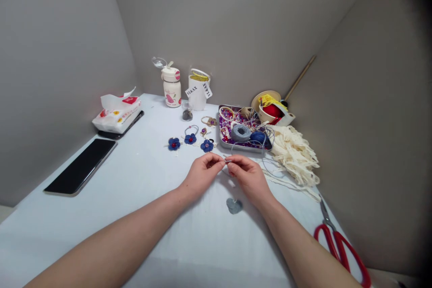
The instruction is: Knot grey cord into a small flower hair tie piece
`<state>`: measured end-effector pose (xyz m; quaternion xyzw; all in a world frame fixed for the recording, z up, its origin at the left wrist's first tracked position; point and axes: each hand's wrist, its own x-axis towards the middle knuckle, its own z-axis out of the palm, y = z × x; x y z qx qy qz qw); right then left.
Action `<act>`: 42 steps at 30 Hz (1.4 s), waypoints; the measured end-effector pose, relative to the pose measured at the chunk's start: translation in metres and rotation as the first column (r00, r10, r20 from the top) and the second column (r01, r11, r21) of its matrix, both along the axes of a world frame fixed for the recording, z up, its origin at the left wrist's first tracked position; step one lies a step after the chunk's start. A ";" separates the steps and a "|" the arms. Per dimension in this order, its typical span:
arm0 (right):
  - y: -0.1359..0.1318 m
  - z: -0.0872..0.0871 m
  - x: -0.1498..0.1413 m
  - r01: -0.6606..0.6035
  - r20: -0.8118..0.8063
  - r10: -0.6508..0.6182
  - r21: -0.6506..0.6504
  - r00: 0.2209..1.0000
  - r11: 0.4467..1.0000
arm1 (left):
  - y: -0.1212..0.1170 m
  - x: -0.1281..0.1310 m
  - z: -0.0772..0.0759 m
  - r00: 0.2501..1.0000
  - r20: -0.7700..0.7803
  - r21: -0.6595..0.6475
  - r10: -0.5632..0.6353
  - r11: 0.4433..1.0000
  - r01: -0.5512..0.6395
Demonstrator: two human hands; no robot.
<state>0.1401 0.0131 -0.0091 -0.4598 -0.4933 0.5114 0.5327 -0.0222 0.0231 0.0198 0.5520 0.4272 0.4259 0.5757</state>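
Above the middle of the table, my left hand [206, 167] and my right hand [245, 173] meet fingertip to fingertip. Both are closed in a pinch on a thin grey cord [228, 160]. Part of the cord is hidden by the fingers, so I cannot tell whether it is looped or knotted there. Below my right hand lies a small grey-blue petal-like piece [234, 206], flat on the table. Just beyond my hands are blue flower pieces [174, 144] with bead centres, one of them on a grey loop. A grey cord spool [240, 132] sits in the metal tray [248, 148] of beads.
Cream fabric strips [295, 155] pile up right of the tray. Red-handled scissors [340, 245] lie at the right edge. A phone [83, 166] and tissue pack [118, 114] are on the left. A bottle [172, 87] and white canister [198, 94] stand at the back.
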 end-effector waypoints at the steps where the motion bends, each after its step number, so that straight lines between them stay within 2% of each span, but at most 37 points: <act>1: 0.000 0.000 0.000 0.005 0.011 -0.005 0.020 1.000 1.000 | 0.000 0.000 0.000 1.000 -0.001 -0.007 -0.005 1.000 0.005; 8: -0.002 0.007 -0.003 -0.007 0.107 -0.009 0.143 0.994 0.990 | -0.001 0.001 -0.003 1.000 -0.001 -0.022 -0.022 1.000 0.022; 12: -0.004 0.012 -0.005 0.017 0.233 -0.072 0.231 0.970 0.973 | 0.000 0.001 -0.003 1.000 -0.015 -0.010 -0.024 1.000 0.024; 19: -0.009 0.013 -0.007 0.055 0.464 -0.248 0.391 0.850 0.919 | -0.001 -0.001 0.000 0.998 -0.052 -0.020 -0.027 0.999 0.026; 25: -0.010 0.012 -0.008 -0.080 0.604 -0.296 0.516 0.740 0.853 | 0.000 -0.001 -0.004 0.996 -0.074 -0.052 -0.047 0.998 0.043; 28: -0.010 0.012 -0.008 -0.088 0.603 -0.301 0.529 0.739 0.844 | 0.001 -0.001 -0.006 0.996 -0.076 -0.049 -0.040 0.998 0.036; 34: -0.010 0.014 -0.009 -0.057 0.574 -0.285 0.504 0.768 0.862 | 0.002 -0.002 -0.002 0.998 -0.054 -0.067 -0.035 0.997 0.032; 39: -0.010 0.015 -0.009 -0.050 0.556 -0.266 0.487 0.787 0.872 | 0.005 -0.004 0.001 0.996 -0.028 -0.058 -0.087 0.995 0.085; 42: -0.011 0.016 -0.008 -0.041 0.545 -0.252 0.469 0.800 0.882 | 0.006 -0.006 0.002 0.991 0.035 -0.126 -0.133 0.983 0.136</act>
